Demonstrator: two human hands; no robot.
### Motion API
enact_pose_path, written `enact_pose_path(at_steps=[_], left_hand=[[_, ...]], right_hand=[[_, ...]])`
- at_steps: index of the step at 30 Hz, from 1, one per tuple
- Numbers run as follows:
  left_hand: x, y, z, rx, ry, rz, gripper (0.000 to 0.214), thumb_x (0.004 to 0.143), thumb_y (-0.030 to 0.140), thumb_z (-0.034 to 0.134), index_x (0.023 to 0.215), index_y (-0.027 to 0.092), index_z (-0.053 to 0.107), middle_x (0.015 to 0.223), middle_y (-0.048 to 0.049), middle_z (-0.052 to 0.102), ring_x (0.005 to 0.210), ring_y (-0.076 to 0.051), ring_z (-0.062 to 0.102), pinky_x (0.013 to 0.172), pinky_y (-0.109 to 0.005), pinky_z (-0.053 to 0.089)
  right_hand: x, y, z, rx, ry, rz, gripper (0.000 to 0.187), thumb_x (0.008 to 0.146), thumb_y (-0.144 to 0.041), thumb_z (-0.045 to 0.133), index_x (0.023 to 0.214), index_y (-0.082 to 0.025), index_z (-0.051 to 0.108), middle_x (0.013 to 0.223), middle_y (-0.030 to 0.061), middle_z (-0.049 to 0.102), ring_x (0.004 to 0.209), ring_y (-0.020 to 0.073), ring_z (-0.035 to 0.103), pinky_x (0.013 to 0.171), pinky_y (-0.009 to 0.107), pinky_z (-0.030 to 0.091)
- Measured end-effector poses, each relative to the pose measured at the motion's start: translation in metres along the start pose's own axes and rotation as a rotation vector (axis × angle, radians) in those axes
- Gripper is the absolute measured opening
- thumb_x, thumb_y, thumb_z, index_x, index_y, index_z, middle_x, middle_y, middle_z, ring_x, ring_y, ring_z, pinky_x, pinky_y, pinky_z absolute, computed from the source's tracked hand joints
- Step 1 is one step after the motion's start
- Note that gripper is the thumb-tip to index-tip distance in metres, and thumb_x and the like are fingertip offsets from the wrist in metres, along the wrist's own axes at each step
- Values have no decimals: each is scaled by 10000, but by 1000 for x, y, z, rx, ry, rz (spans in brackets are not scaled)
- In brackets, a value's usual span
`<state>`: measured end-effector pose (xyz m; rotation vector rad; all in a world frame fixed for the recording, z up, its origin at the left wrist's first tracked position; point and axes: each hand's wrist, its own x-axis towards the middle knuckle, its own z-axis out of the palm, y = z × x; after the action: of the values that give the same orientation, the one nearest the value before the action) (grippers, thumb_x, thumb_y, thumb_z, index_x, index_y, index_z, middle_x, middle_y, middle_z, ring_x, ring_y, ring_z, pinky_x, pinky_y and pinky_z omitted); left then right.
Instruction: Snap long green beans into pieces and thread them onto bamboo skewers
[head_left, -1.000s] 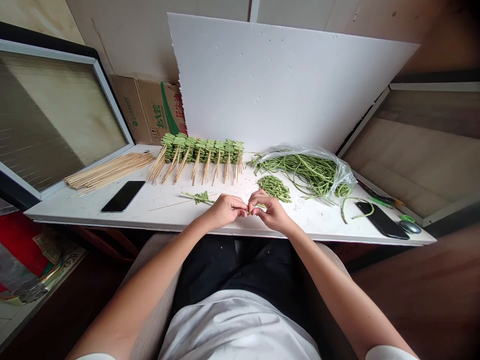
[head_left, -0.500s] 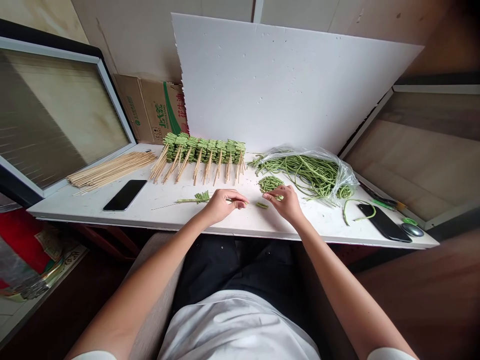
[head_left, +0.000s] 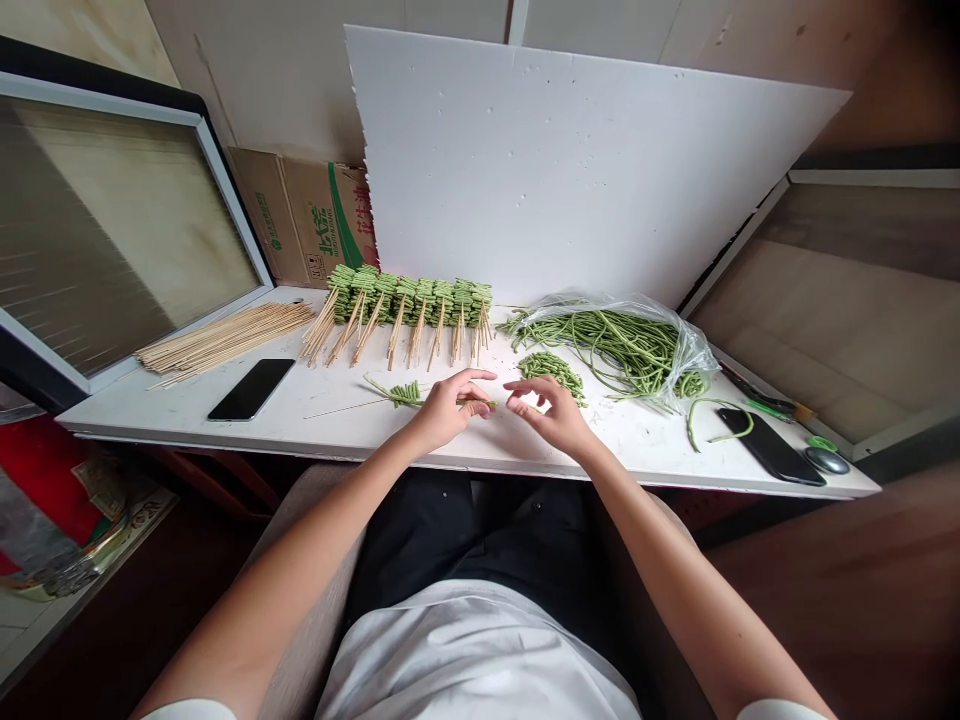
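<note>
Wooden skewer [head_left: 352,408] with a short stack of cut green beans [head_left: 405,394] threaded on, lying nearly level just above the desk [head_left: 262,425], tip toward the middle. Skewer pinched near the tip in the left hand [head_left: 450,410], thumb and fingers closed on it, stack just beyond the hand on the far-left side. Right hand [head_left: 547,415] open, fingers loosely curled, holding nothing visible, apart from the left hand but close to it. Pile of cut beans [head_left: 551,372] just past the right hand, not clearly touched.

Farther back on the desk, row of full bean skewers [head_left: 409,303], beans packed at the top, bare sticks pointing toward the person. To the right, clear plastic bag [head_left: 690,350] with long uncut beans [head_left: 615,345] spilling out. Single loose long bean [head_left: 720,420] beside a black phone [head_left: 769,446], small green-handled tool [head_left: 772,405] near the desk's right end. To the left, bundle of bare skewers [head_left: 225,335] and a second black phone [head_left: 251,389], lying flat. White foam board [head_left: 585,170] leaning behind everything, cardboard box [head_left: 300,215] behind the desk's left part.
</note>
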<state>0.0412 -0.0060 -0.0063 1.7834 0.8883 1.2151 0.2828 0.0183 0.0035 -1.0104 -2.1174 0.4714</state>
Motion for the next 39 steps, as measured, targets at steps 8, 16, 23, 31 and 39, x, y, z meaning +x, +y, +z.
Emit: enact_pose_path(at_steps=[8,16,23,31,39], left_hand=[[-1,7,-1,125,-23,-21,488,936,191,726,1411,222,618,1003,-65,811,1042,-229,769,1016,-380,573],[4,-3,-23,366,-24,-68,126,936,222,712,1026,192,796,898,-57,809,818,-212,747,789,-316,571],[2,-3,-15,465,26,43,130,939,272,750,1035,221,820,1013,-63,817,906,-229,743,848,-328,572],[0,9,-5,510,-20,208,158,990,202,682,1044,215,830,1017,-71,810,936,-227,741,875,-330,559],[2,0,-10,612,-12,236,186,996,184,651,1018,232,830,970,-61,805,884,-222,727,900,-345,539]], right_hand=[[-4,-24,15,-12,83,-290,187,1006,-406,695,1095,-268,784,962,71,767,930,253,611,884,420,511],[-1,-19,5,-114,147,-257,177,1051,-374,604,1094,-243,714,984,86,729,935,270,594,877,442,497],[-4,-22,6,-172,142,-284,251,988,-395,710,1193,-249,704,1014,89,720,987,291,594,914,458,502],[-5,-17,14,-215,156,-348,132,1020,-340,672,1085,-270,763,952,84,734,970,283,590,882,452,488],[-5,-17,14,-234,204,-364,151,1012,-377,687,1082,-285,785,910,70,756,954,278,599,889,460,479]])
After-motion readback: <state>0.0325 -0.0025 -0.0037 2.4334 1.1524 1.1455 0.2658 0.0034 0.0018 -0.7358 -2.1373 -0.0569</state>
